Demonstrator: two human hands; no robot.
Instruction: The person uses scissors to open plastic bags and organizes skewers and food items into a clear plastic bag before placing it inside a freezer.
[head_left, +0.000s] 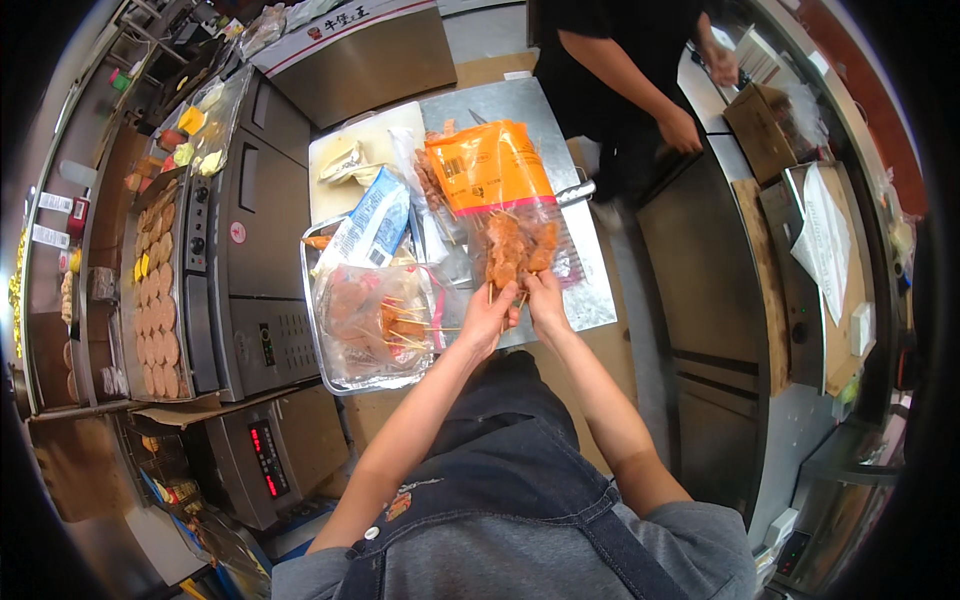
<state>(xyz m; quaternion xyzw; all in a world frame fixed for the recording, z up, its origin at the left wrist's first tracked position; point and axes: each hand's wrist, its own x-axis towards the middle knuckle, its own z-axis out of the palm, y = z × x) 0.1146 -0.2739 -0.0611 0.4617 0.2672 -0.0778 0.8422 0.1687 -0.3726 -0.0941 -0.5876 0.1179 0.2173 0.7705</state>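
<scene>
Both of my hands are at the near end of a clear and orange plastic bag (491, 169) of raw meat skewers (506, 251). My left hand (487, 319) grips this end around the wooden sticks. Close beside it, my right hand (546, 304) pinches the same end; whether bag film or stick lies between its fingers, I cannot tell. Left of my hands, a second clear bag (360, 300) with skewers, sticks pointing out, lies in a metal tray (334, 379). A blue and white packet (379, 217) rests across the tray's far part.
A white cutting board (382, 135) and more skewers (429, 180) are on the steel table (480, 97). Tongs (576, 193) stick out at its right edge. Patties cover a griddle (157, 300) on the left. Another person (630, 82) stands at the far right beside a counter.
</scene>
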